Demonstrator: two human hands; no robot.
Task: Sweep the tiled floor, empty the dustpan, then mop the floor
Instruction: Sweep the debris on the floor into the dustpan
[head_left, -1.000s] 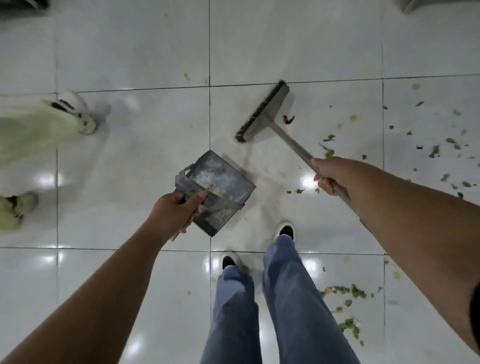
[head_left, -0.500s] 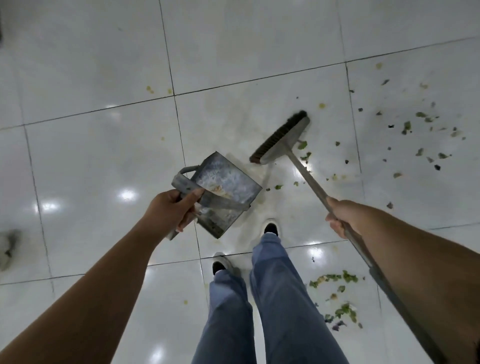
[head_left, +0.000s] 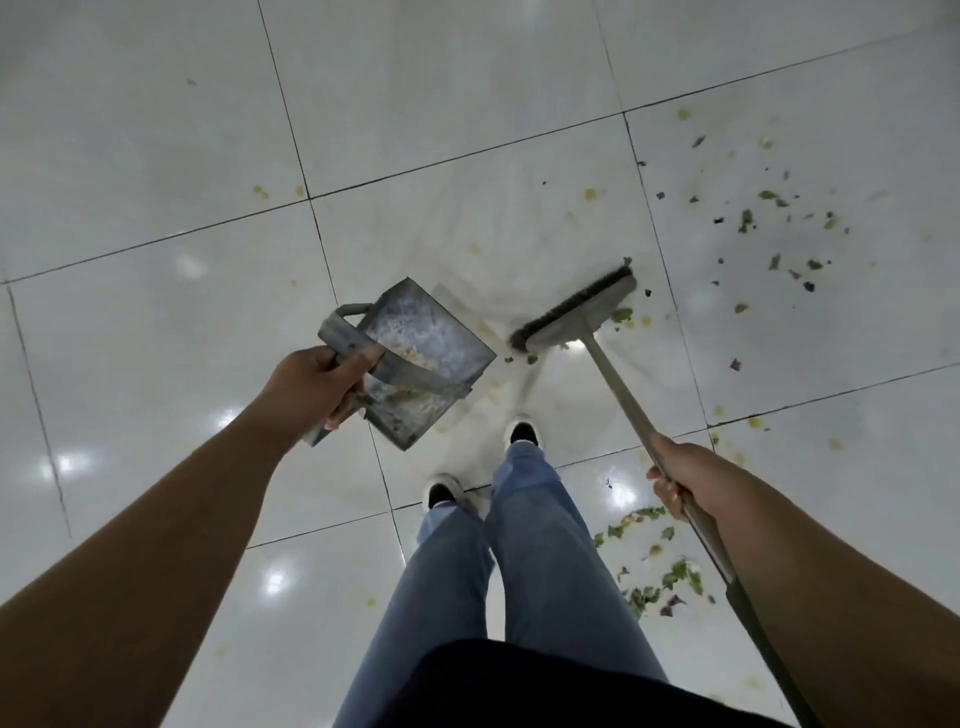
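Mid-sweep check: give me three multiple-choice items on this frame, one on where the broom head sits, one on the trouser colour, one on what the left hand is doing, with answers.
1. Where is the broom head relative to the dustpan?
A. To its right
B. Inside it
C. To its left

2. What colour are the trousers?
A. Black
B. Blue
C. Red

3. What is the left hand doing?
A. Hanging empty
B. Gripping the dustpan's handle
C. Holding the broom

Answers: 1 A, the bristles rest on the floor right of the pan. 2 B, both legs show blue denim. 3 B, the fingers wrap the metal handle, while the right hand holds the broomstick.
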